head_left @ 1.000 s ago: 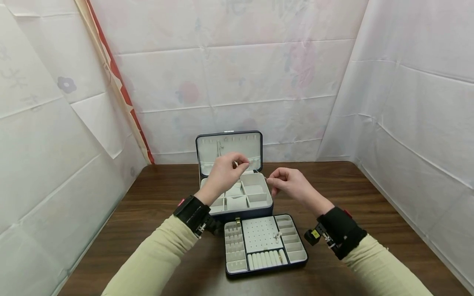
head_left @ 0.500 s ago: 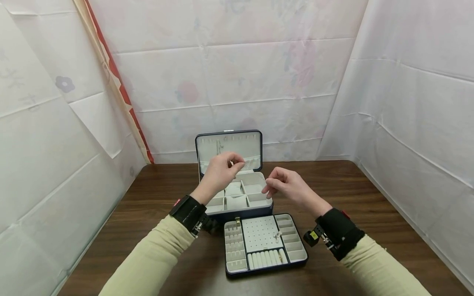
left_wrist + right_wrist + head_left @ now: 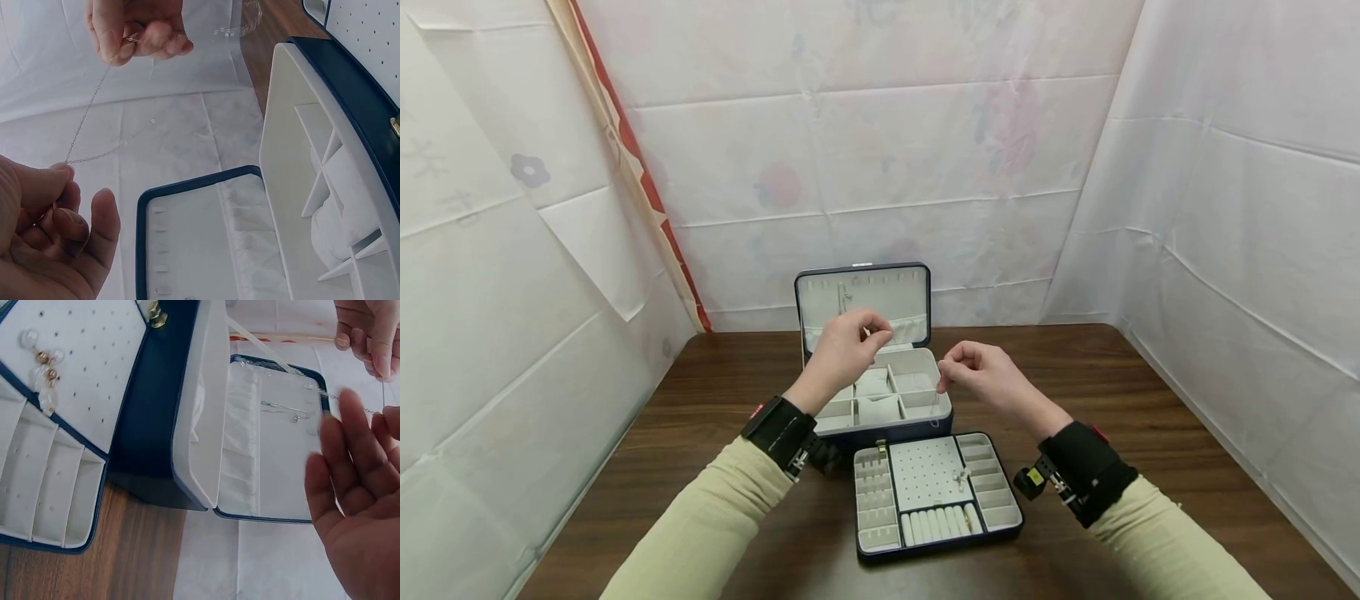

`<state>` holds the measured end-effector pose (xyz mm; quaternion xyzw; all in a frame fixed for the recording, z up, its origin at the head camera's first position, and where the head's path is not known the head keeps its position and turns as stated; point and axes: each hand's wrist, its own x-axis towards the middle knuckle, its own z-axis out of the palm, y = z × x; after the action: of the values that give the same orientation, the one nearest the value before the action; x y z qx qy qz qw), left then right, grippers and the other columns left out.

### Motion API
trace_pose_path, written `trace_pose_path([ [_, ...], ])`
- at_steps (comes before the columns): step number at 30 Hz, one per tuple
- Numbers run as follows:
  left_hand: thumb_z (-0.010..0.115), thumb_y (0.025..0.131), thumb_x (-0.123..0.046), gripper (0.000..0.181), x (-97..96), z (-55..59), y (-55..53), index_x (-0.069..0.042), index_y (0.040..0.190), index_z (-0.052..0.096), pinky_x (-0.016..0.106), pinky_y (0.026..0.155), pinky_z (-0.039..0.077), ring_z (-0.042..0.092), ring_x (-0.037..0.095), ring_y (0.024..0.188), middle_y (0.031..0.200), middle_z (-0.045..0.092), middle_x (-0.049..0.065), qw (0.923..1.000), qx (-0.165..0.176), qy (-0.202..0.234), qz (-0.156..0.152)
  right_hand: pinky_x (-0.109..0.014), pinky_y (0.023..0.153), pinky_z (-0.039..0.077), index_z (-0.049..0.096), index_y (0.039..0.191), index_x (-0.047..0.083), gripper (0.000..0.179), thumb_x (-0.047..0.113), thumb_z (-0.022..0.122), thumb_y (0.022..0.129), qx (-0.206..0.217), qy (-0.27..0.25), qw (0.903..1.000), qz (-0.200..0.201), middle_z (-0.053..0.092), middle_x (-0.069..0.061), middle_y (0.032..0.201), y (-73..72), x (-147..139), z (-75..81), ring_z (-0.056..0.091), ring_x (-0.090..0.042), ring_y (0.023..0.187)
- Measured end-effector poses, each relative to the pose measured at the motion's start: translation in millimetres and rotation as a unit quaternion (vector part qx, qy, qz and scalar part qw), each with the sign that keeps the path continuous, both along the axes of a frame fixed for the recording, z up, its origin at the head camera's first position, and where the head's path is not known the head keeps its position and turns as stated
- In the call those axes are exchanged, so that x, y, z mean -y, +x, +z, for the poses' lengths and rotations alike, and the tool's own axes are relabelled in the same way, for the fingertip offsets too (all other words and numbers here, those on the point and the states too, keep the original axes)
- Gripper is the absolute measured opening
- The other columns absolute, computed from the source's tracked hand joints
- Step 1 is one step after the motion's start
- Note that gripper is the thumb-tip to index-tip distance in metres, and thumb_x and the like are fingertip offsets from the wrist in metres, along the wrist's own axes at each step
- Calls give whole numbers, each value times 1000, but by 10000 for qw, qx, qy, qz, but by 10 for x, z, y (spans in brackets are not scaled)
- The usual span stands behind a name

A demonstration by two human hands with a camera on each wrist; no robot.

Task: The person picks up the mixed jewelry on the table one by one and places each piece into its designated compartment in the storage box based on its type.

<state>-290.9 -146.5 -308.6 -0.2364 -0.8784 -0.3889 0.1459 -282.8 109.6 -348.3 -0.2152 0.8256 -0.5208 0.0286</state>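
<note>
My left hand is raised in front of the jewelry box's open lid, thumb and fingertips pinching a thin silver chain necklace. My right hand, at the right side of the box, pinches the same chain. In the left wrist view one length runs taut between both hands, while another strand slants away from the left fingertips. A blurred loose part shows near the right hand and dangles below it in the head view. The navy jewelry box stands open below, with white compartments and cushions inside.
A lift-out tray lies in front of the box, with ring rolls, small compartments and a perforated panel bearing pearl jewelry. Another fine chain hangs inside the lid. Sheeted walls enclose the wooden table.
My left hand has moved slightly left. The right fingers loosened, then came together again, and a length of chain now hangs below them. Box and tray have stayed put.
</note>
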Motion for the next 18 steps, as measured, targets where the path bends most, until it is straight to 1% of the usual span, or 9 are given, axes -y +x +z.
trace_pose_path([
  [3,62,103,-13,13,13,-3,2,-7,107,73,34,67,48,57,22,77,100,67,5,10000,52,9,-9,-35,75,49,68,101,11,15,25,65,101,-105,180,9997,-114,64,-8,82,9,9,-14,59,-25,81],
  [5,62,103,-13,12,21,-1,5,-7,106,73,34,67,48,57,22,77,100,67,5,10000,80,17,-2,-32,69,45,69,100,12,10,21,65,99,-142,302,9994,-102,58,-6,81,18,19,-20,54,-24,77],
  [7,62,103,-13,12,30,1,10,-8,106,72,34,66,49,56,22,76,99,67,5,9999,97,24,9,-30,67,43,68,99,13,6,17,64,98,-173,438,9989,-39,55,-3,81,25,29,-26,51,-21,76],
  [11,62,104,-15,12,59,-6,4,-9,107,72,33,65,49,56,18,73,98,66,5,9999,121,6,56,-29,67,43,66,96,13,3,15,64,97,-181,688,9974,79,55,-1,80,39,39,-40,51,-19,76],
  [14,61,104,-16,13,82,-11,-2,-9,108,71,32,65,51,59,16,72,98,66,5,9999,133,28,72,-28,66,43,66,96,13,3,16,64,97,-182,883,9959,70,55,0,80,46,40,-56,52,-18,75],
  [18,60,105,-16,14,114,-12,-7,-8,109,71,33,66,54,62,15,70,98,66,5,9998,136,119,73,-27,64,43,65,95,12,4,14,63,97,-285,1187,9925,51,55,1,79,34,37,-90,52,-16,73],
])
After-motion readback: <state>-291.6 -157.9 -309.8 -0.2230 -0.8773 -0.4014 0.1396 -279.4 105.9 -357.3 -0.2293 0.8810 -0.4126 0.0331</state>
